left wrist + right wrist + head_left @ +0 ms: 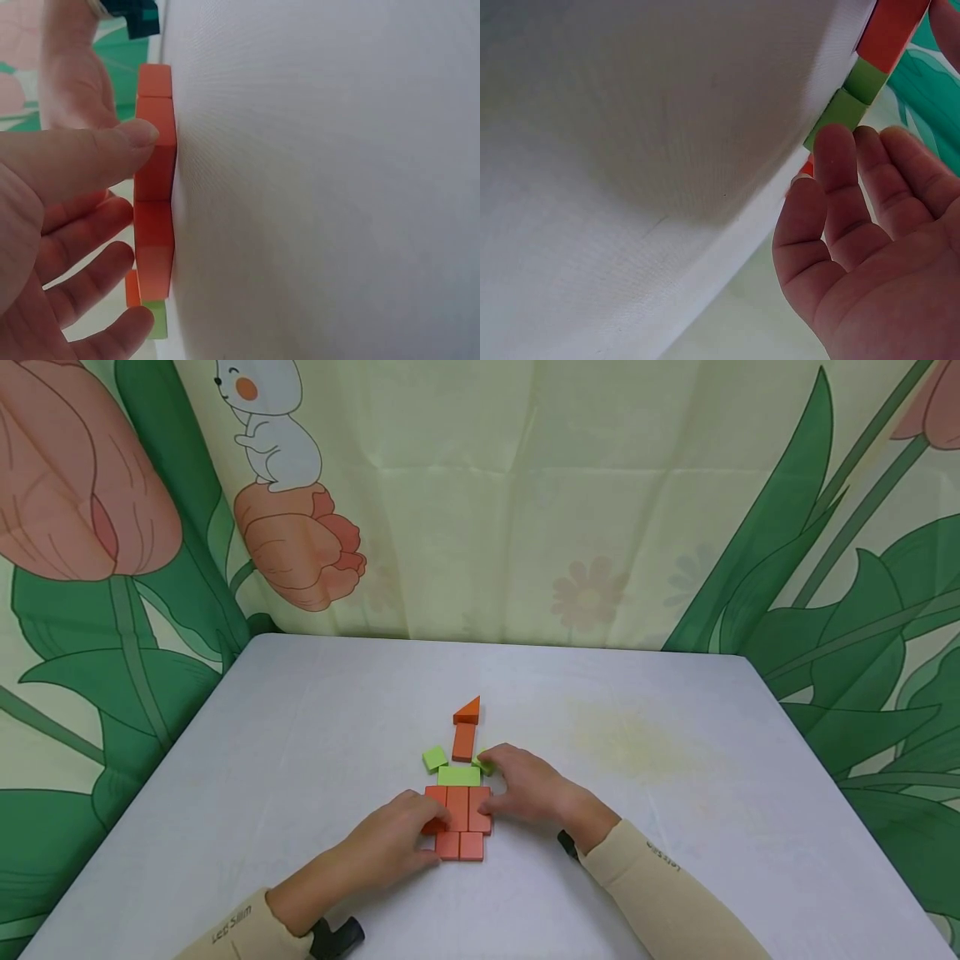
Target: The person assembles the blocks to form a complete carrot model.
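A flat figure of wooden blocks lies mid-table in the head view. Three upright red blocks stand side by side above two small red blocks. Beyond them lie a green rectangular block, a tilted green square block, an orange-red rectangular block and an orange triangular block. My left hand rests along the figure's left side, thumb against a red block's edge and fingers loosely spread. On the right, my right hand has its fingertips at a second green block, partly covered by them.
A white cloth covers the table, with a faint yellowish stain right of the blocks. Behind it hangs a printed curtain with tulips and a rabbit. Dark straps circle both wrists below beige sleeves.
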{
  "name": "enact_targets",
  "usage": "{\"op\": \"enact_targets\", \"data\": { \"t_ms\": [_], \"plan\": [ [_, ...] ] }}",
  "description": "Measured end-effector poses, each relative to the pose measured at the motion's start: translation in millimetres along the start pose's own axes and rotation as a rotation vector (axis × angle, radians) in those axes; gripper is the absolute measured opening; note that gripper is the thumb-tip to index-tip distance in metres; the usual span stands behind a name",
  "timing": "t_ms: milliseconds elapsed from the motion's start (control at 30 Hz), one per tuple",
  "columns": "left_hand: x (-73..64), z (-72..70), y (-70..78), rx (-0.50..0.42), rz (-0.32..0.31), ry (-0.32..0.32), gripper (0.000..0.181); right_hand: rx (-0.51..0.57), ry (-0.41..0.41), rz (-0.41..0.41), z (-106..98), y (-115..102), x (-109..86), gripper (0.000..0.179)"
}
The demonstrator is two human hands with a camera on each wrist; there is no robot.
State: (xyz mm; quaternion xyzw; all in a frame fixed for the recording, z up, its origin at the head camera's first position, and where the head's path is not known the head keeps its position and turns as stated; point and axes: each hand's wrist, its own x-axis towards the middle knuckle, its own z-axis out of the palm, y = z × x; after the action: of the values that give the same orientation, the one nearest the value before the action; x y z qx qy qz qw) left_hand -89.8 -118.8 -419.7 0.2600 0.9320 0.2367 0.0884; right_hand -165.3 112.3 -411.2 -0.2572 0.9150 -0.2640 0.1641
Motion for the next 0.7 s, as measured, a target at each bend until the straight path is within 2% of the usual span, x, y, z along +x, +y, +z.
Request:
{"op": "enact_targets", "data": {
  "t_ms": [267, 433, 533, 700],
  "plan": [
    [0.8, -0.2, 0.9, -0.012, -0.027, -0.017, 0.04, -0.003, -0.001, 0.005, 0.1, 0.6, 0.0, 0.066],
    [5.0, -5.0, -3.1, -0.104, -0.095, -0.039, 0.036, 0.003, -0.002, 0.015, 0.1, 0.9, 0.1, 0.066],
    [9.6, -8.1, -7.4, -0.128, -0.138, -0.006, 0.037, 0.005, -0.005, 0.019, 0.5, 1.1, 0.2, 0.067],
    [19.3, -13.8, -14.7, -0.11, -0.15, 0.045, 0.046, 0.002, -0.01, 0.026, 1.2, 1.0, 1.0, 0.067]
  ]
}}
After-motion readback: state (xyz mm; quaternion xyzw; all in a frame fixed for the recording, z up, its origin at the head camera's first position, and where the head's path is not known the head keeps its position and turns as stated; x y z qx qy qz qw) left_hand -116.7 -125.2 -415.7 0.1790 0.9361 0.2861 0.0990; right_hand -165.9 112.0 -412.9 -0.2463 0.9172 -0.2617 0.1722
